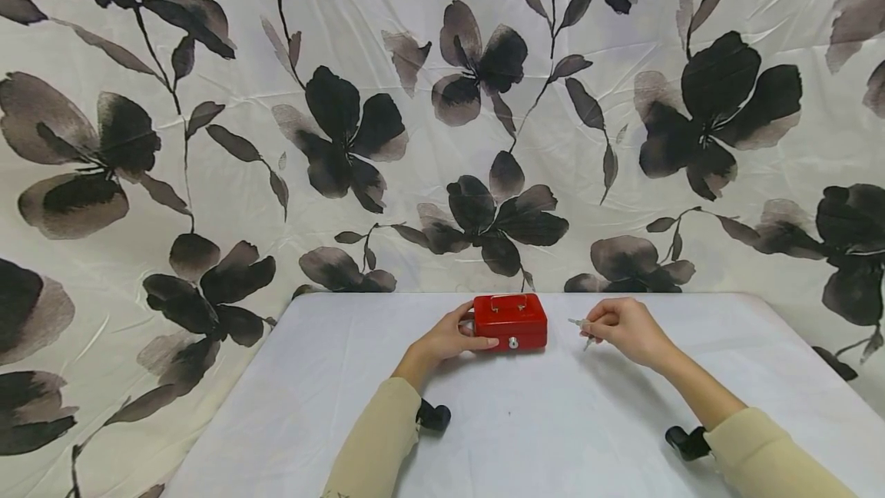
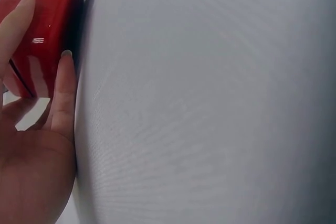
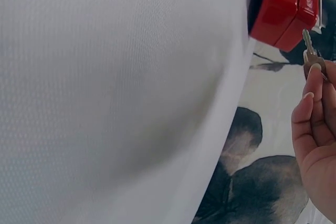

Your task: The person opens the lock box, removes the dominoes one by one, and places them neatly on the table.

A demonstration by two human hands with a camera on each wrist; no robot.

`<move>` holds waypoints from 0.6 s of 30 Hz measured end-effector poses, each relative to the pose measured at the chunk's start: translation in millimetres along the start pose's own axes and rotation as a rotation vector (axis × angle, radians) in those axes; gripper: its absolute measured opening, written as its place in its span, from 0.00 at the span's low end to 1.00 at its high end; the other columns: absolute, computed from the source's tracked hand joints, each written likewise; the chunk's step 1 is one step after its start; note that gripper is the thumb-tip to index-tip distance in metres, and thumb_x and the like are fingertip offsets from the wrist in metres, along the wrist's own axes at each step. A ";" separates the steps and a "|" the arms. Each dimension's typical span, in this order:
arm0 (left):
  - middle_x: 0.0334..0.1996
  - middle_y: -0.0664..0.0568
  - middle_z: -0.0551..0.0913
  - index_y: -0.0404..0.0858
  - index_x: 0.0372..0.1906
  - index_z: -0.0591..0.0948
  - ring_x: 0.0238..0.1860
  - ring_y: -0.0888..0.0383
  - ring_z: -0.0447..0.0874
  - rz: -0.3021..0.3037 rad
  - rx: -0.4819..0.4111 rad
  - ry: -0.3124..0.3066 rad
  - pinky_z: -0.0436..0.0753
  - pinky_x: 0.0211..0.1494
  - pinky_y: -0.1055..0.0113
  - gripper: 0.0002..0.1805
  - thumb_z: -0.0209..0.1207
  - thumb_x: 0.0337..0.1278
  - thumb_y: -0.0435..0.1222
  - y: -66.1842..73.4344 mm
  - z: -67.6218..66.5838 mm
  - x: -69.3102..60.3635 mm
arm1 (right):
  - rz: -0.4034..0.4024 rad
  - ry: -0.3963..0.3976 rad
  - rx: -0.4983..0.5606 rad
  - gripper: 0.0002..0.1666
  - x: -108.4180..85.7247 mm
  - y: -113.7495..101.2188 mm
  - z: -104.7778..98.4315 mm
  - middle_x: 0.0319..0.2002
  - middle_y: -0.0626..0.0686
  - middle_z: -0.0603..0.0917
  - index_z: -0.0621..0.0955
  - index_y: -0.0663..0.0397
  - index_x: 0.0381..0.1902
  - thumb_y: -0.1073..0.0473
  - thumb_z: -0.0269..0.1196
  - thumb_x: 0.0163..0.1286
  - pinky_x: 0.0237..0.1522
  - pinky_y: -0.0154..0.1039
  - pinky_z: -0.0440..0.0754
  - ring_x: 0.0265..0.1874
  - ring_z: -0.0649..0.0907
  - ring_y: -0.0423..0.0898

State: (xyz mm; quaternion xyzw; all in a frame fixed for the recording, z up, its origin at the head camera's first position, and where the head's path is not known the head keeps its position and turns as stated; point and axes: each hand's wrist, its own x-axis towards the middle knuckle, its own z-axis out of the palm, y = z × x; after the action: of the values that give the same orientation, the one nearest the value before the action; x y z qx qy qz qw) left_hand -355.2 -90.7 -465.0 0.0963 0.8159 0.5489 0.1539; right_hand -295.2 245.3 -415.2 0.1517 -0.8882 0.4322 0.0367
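Observation:
A small red cash box sits on the white table, its lid down, with a folded metal handle on top and a round silver lock on the front. My left hand grips the box's left end, the thumb lying along the front face beside the lock. In the left wrist view, one finger touches the box low on its side. To the right of the box and apart from it, my right hand pinches small keys. One key points up from the fingertips in the right wrist view.
The white-covered table ends just behind the box. Behind it hangs a pale cloth with dark printed flowers. Black wrist devices show beneath both beige sleeves.

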 end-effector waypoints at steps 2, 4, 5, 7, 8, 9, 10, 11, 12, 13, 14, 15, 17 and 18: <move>0.70 0.45 0.71 0.45 0.80 0.60 0.59 0.50 0.75 0.007 -0.013 -0.008 0.79 0.64 0.47 0.54 0.76 0.51 0.48 0.3 -0.7 -0.6 | -0.008 0.001 0.000 0.04 0.0 -1.8 1.2 0.33 0.58 0.90 0.85 0.62 0.37 0.65 0.68 0.69 0.34 0.37 0.79 0.29 0.86 0.44; 0.70 0.45 0.71 0.45 0.80 0.60 0.59 0.50 0.76 0.015 -0.019 -0.015 0.79 0.64 0.47 0.53 0.76 0.51 0.48 0.4 -1.5 -1.5 | -0.009 0.007 0.004 0.04 -0.1 -3.6 2.8 0.33 0.58 0.90 0.85 0.62 0.36 0.65 0.68 0.69 0.34 0.36 0.79 0.30 0.86 0.45; 0.70 0.45 0.71 0.45 0.80 0.60 0.59 0.49 0.76 0.020 -0.020 -0.018 0.78 0.64 0.46 0.53 0.76 0.52 0.48 0.4 -1.9 -1.9 | -0.014 0.008 0.007 0.04 0.0 -4.5 3.5 0.33 0.58 0.90 0.85 0.62 0.36 0.65 0.68 0.69 0.34 0.36 0.79 0.30 0.87 0.46; 0.70 0.44 0.71 0.45 0.80 0.60 0.61 0.49 0.76 0.024 -0.019 -0.019 0.77 0.65 0.45 0.53 0.75 0.52 0.49 0.3 -2.6 -2.4 | -0.023 0.010 0.010 0.04 0.0 -7.0 5.0 0.33 0.58 0.90 0.85 0.62 0.37 0.65 0.68 0.69 0.34 0.36 0.79 0.31 0.87 0.47; 0.70 0.44 0.71 0.45 0.80 0.60 0.62 0.48 0.75 0.023 -0.019 -0.018 0.77 0.66 0.44 0.53 0.75 0.52 0.49 -0.1 -2.9 -2.4 | -0.021 0.013 0.013 0.04 0.1 -8.1 5.8 0.33 0.58 0.90 0.85 0.62 0.36 0.65 0.68 0.69 0.34 0.36 0.80 0.31 0.87 0.48; 0.70 0.44 0.71 0.45 0.80 0.60 0.62 0.48 0.75 0.024 -0.018 -0.017 0.76 0.66 0.43 0.53 0.75 0.53 0.49 -0.7 -3.0 -2.3 | -0.020 0.017 0.014 0.04 0.1 -9.4 6.5 0.33 0.58 0.90 0.85 0.62 0.36 0.65 0.68 0.69 0.34 0.36 0.80 0.31 0.87 0.48; 0.70 0.44 0.71 0.44 0.80 0.60 0.63 0.47 0.74 0.023 -0.018 -0.014 0.75 0.67 0.43 0.53 0.75 0.53 0.49 -0.9 -3.0 -2.1 | -0.025 0.017 0.012 0.04 0.1 -10.7 7.1 0.34 0.58 0.90 0.85 0.62 0.37 0.65 0.68 0.69 0.34 0.36 0.80 0.31 0.87 0.48; 0.70 0.44 0.71 0.45 0.80 0.60 0.64 0.47 0.73 0.019 -0.022 -0.012 0.75 0.67 0.43 0.53 0.75 0.53 0.49 -1.2 -2.9 -1.9 | -0.021 0.019 0.010 0.04 0.2 -11.8 7.7 0.34 0.58 0.90 0.85 0.62 0.37 0.65 0.68 0.69 0.34 0.36 0.80 0.31 0.87 0.48; 0.70 0.45 0.72 0.45 0.80 0.60 0.64 0.46 0.73 0.014 -0.026 -0.009 0.75 0.67 0.43 0.53 0.75 0.53 0.49 -1.6 -2.6 -1.7 | -0.019 0.020 0.007 0.04 0.1 -12.8 8.2 0.34 0.58 0.90 0.85 0.62 0.37 0.65 0.68 0.69 0.34 0.36 0.80 0.31 0.87 0.47; 0.70 0.45 0.72 0.44 0.81 0.60 0.64 0.46 0.72 0.015 -0.026 -0.007 0.75 0.67 0.43 0.53 0.75 0.53 0.49 -1.9 -2.2 -1.4 | -0.015 0.023 0.007 0.04 0.1 -13.7 8.9 0.34 0.58 0.90 0.85 0.62 0.37 0.65 0.68 0.69 0.34 0.36 0.80 0.31 0.87 0.47; 0.69 0.45 0.72 0.44 0.81 0.60 0.65 0.46 0.72 0.011 -0.029 -0.005 0.76 0.67 0.44 0.53 0.75 0.53 0.50 -2.1 -1.8 -1.2 | -0.013 0.024 0.005 0.04 0.1 -14.4 9.5 0.34 0.58 0.90 0.85 0.62 0.37 0.65 0.68 0.69 0.34 0.37 0.80 0.30 0.87 0.47; 0.69 0.45 0.72 0.44 0.81 0.60 0.65 0.46 0.72 0.010 -0.031 -0.003 0.76 0.66 0.45 0.53 0.75 0.53 0.50 -2.0 -1.3 -1.1 | -0.012 0.024 0.004 0.04 0.1 -15.2 10.2 0.34 0.58 0.90 0.85 0.62 0.36 0.65 0.68 0.69 0.34 0.37 0.80 0.30 0.87 0.47; 0.69 0.45 0.73 0.44 0.81 0.60 0.65 0.46 0.71 0.006 -0.032 0.002 0.77 0.65 0.46 0.53 0.74 0.53 0.50 -2.1 -0.9 -0.9 | -0.020 0.021 0.005 0.03 0.3 -16.1 11.7 0.34 0.59 0.90 0.85 0.63 0.36 0.66 0.68 0.69 0.34 0.37 0.81 0.31 0.87 0.49; 0.69 0.45 0.73 0.44 0.81 0.60 0.65 0.46 0.71 0.005 -0.031 0.004 0.78 0.64 0.46 0.53 0.74 0.53 0.51 -2.2 -0.8 -0.8 | -0.025 0.018 0.006 0.03 0.3 -16.6 12.6 0.34 0.59 0.90 0.85 0.63 0.36 0.66 0.68 0.68 0.34 0.37 0.81 0.31 0.88 0.50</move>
State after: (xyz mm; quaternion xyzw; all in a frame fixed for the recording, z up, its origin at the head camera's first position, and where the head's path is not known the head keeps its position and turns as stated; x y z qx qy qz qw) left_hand -354.6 -92.4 -466.6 0.0947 0.8073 0.5622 0.1523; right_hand -289.7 225.8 -410.4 0.1590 -0.8845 0.4358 0.0495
